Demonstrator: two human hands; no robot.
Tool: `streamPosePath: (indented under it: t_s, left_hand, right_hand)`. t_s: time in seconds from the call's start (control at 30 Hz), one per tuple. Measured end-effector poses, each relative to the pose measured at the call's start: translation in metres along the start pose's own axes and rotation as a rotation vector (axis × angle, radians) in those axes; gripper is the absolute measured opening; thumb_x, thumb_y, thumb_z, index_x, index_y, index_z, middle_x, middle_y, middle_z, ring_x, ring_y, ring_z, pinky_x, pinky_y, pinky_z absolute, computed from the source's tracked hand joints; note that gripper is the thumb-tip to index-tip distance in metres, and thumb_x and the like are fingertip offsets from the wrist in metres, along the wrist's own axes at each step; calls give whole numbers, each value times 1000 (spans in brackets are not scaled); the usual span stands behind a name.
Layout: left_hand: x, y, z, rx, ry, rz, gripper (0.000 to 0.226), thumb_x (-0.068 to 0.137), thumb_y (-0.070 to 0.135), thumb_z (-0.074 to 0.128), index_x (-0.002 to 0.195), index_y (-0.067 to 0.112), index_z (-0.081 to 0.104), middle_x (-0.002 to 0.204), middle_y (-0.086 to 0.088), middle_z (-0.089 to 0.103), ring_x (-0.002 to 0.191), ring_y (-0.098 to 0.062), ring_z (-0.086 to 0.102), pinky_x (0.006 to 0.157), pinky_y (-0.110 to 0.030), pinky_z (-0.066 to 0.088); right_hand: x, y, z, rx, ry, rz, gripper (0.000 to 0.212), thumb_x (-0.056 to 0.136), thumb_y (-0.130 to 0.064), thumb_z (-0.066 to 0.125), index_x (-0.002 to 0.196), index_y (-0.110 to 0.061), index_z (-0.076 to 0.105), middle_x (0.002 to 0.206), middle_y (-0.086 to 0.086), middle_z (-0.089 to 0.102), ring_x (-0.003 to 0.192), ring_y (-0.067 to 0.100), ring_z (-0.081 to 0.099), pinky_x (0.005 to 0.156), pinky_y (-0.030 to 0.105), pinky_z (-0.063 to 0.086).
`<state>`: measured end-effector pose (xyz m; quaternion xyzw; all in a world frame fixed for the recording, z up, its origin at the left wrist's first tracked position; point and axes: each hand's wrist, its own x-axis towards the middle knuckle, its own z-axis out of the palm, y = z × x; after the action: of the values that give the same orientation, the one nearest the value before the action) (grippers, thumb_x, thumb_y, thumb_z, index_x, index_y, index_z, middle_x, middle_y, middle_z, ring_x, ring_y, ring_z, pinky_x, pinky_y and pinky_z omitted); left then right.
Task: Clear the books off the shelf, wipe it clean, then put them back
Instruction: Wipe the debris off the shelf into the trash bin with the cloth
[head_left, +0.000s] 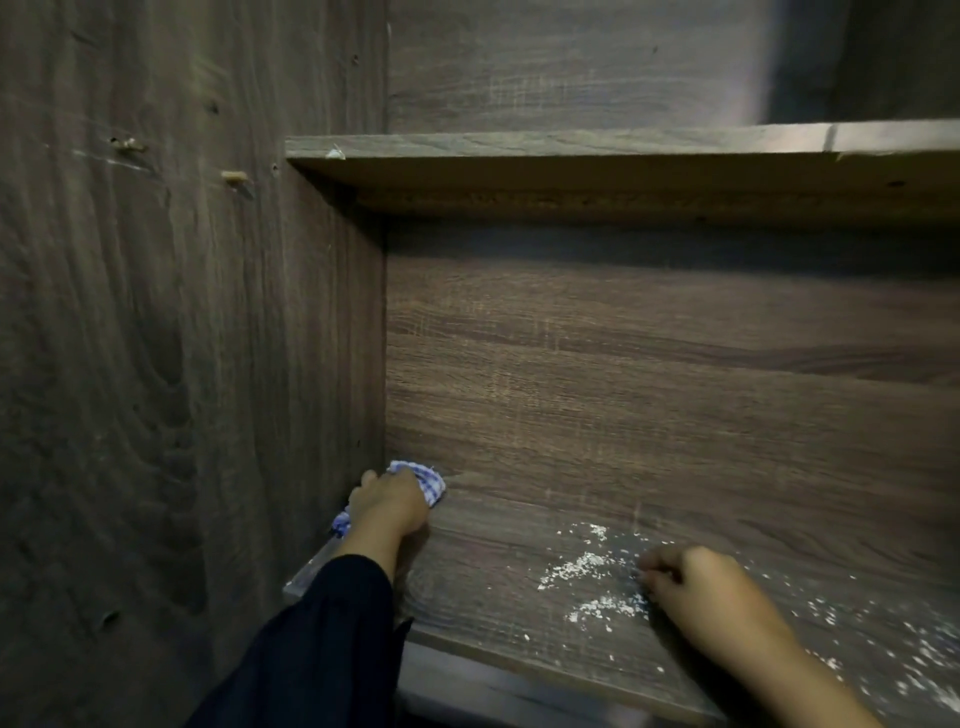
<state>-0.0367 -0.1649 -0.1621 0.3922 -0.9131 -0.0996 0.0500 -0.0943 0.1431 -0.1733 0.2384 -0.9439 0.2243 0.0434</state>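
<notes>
- The left hand (387, 506) grasps a bunched blue-checked cloth (423, 480) and presses it into the back left corner of the shelf (519, 587), where shelf, side panel (182, 338) and back panel (623, 389) meet.
- The right hand (701, 587) rests on the shelf with fingers curled under, holding nothing I can see; its fingertips sit at the edge of the white crumbs (587, 564).
- No books in view (the shelf looks already cleared), so the wiping step appears to be in hand.
- To do it well: I would work the cloth out of the corner first, since grit tends to lodge in that seam, then sweep in long strokes toward the crumbs.
- Gather the crumbs into one heap and draw them to the front edge rather than scattering them; more specks trail off to the right (909, 665), so the strokes should reach that far.
- Refold the cloth to a clean face once it loads up.
- The surface is dark wood-grain laminate, smooth and flat, with faint pale scuffs (likely to wipe easily).
- Above sits another shelf (571, 143), with a small pale scrap (335, 152) at its left end.
- The side panel shows peg holes and two pegs (234, 177).
- The light is dim.
</notes>
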Motion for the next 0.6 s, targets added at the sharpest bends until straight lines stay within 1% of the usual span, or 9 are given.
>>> streamPosePath:
  t_s: [0.13, 0.23, 0.3, 0.37, 0.4, 0.43, 0.5, 0.57, 0.6]
  left_hand:
    - [-23, 20, 4, -68, -9, 7, 50, 97, 37, 35, 143, 18, 36, 148, -7, 40, 135, -27, 31, 108, -38, 30]
    - [-49, 60, 14, -120, -23, 113, 42, 92, 28, 45, 132, 17, 51, 140, -10, 47, 130, -29, 40, 106, -37, 36]
    - [-63, 97, 25, -116, -70, 194, 45, 91, 21, 51, 136, 17, 48, 145, -8, 41, 134, -28, 34, 110, -36, 31]
    - [-74, 129, 32, -209, -118, 262, 55, 94, 20, 53, 145, 15, 33, 153, -5, 32, 141, -25, 26, 115, -34, 21]
    - [-79, 139, 33, -280, -143, 279, 55, 95, 20, 51, 146, 14, 31, 152, -6, 34, 139, -25, 31, 112, -31, 25]
    - [-79, 146, 34, -366, -144, 309, 50, 95, 17, 49, 143, 12, 36, 147, -10, 41, 133, -27, 39, 107, -31, 32]
    - [-78, 140, 22, -459, -3, 363, 37, 94, 11, 45, 130, 12, 53, 132, -16, 52, 121, -32, 49, 102, -35, 41]
    - [-70, 118, 6, -437, 131, 314, 36, 93, 11, 44, 126, 17, 58, 126, -18, 54, 115, -34, 50, 104, -47, 41]
    - [-65, 105, -2, -417, 200, 271, 35, 92, 12, 46, 124, 18, 60, 124, -18, 56, 113, -34, 52, 103, -47, 42]
  right_hand:
    - [-4, 8, -7, -14, 9, 5, 23, 88, -30, 55, 107, -32, 68, 108, -8, 72, 104, 14, 65, 87, 26, 51]
    - [-8, 15, -12, -36, 1, 12, 19, 88, -29, 56, 102, -31, 70, 106, -7, 72, 102, 15, 66, 86, 27, 51]
    - [-9, 19, -15, -45, -6, 23, 15, 88, -30, 57, 94, -32, 70, 103, -6, 73, 99, 15, 67, 85, 28, 52]
    - [-9, 22, -17, -53, 0, 23, 15, 87, -30, 56, 94, -31, 69, 103, -6, 73, 99, 15, 67, 85, 28, 52]
    - [-9, 23, -19, -58, 8, 25, 17, 88, -30, 56, 98, -31, 69, 104, -7, 73, 101, 15, 66, 86, 27, 52]
    - [-10, 23, -20, -60, 18, 26, 19, 88, -31, 56, 101, -31, 69, 104, -7, 73, 102, 15, 66, 86, 27, 52]
    - [-11, 26, -23, -62, 30, 27, 18, 88, -34, 56, 100, -30, 68, 103, -6, 72, 101, 17, 66, 84, 28, 52]
    - [-13, 29, -24, -81, 27, 36, 19, 88, -35, 54, 100, -31, 67, 104, -4, 72, 102, 19, 66, 83, 28, 51]
    - [-14, 30, -25, -86, 28, 40, 20, 88, -35, 53, 103, -32, 67, 106, -4, 71, 103, 19, 65, 83, 28, 51]
